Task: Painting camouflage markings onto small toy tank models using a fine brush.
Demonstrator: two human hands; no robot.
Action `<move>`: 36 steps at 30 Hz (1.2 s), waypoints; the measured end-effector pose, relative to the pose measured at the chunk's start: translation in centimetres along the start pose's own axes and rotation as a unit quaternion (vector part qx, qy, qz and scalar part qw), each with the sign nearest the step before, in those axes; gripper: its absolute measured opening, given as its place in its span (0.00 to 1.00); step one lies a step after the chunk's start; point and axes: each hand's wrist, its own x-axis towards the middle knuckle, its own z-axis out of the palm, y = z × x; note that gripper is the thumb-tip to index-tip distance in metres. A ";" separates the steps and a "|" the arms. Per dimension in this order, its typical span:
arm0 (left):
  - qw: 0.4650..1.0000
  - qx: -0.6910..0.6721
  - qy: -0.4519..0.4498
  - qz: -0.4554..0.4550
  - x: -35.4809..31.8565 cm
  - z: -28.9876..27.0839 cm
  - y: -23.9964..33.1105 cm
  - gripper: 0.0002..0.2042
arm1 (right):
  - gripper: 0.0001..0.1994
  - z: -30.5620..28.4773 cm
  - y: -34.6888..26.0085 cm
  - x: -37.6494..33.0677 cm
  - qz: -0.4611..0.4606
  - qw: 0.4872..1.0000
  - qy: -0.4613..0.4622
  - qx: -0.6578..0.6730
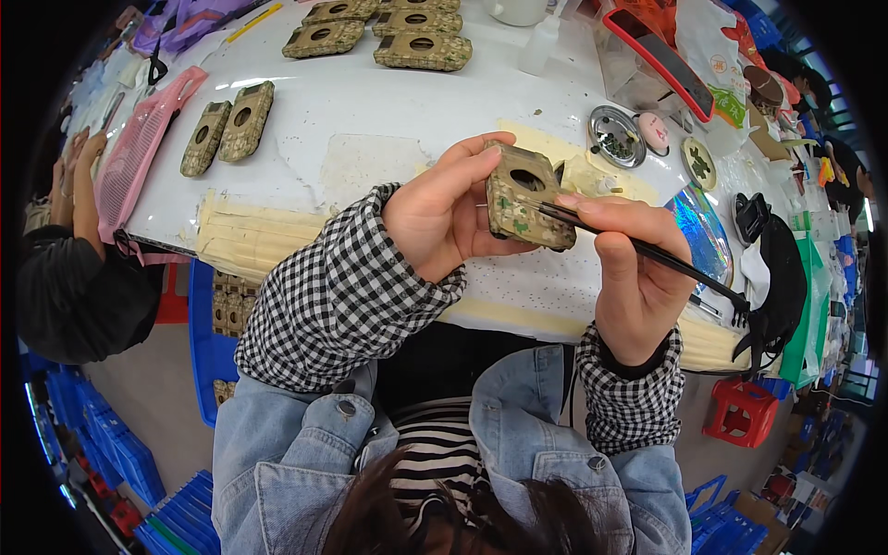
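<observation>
White counter (pixel 296 116), edge (pixel 240 238) taped; red stool (pixel 740 413) on floor (pixel 153 402). Dish (pixel 635 161), phone (pixel 659 63) at right. Right hand (pixel 638 264) pinches tweezers (pixel 689 269); left hand (pixel 439 208) grips case (pixel 506 202).

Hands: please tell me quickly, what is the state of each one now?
Left hand: closed, holding a camouflage case.
Right hand: closed, holding black tweezers.

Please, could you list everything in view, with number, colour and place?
long table: one, white, centre
rectangular camouflage case with oval hole: one, green-tan, centre
slim tweezers: one, black, centre right
resting camouflage cases: two, green-tan, table's left; others farther
round metal dish: one, silver, table's right
red-edged phone: one, dark-screened, upper right
perforated plastic basket: one, pink, left
plastic stool: one, red, lower right
the rest: too crowded to count
left hand: one, checked cuff, holding case
right hand: one, checked cuff, holding tweezers
</observation>
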 end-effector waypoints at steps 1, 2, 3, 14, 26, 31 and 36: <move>1.000 -0.001 0.000 0.000 0.0 0.0 0.0 0.21 | 0.07 0.0 0.0 0.0 0.000 1.000 -0.001 0.000; 1.000 -0.001 0.000 0.000 0.0 0.1 0.0 0.21 | 0.07 0.0 0.0 0.0 0.000 1.000 -0.001 0.000; 1.000 0.000 0.001 0.000 0.0 0.1 0.0 0.21 | 0.07 0.0 0.0 0.0 0.000 1.000 -0.002 0.000; 1.000 0.001 0.003 -0.002 -0.1 0.1 0.1 0.21 | 0.07 0.0 -0.2 0.0 -0.001 1.000 -0.005 -0.012; 1.000 -0.004 0.006 -0.002 -0.1 0.2 0.1 0.20 | 0.08 -0.2 -0.1 -0.1 0.003 1.000 -0.001 -0.003; 1.000 -0.002 -0.005 0.000 0.0 -0.1 0.0 0.20 | 0.08 -0.1 0.0 0.0 0.002 1.000 -0.003 -0.003; 1.000 -0.004 -0.003 -0.001 0.0 -0.1 0.0 0.20 | 0.08 0.0 0.0 0.0 0.002 1.000 -0.003 -0.008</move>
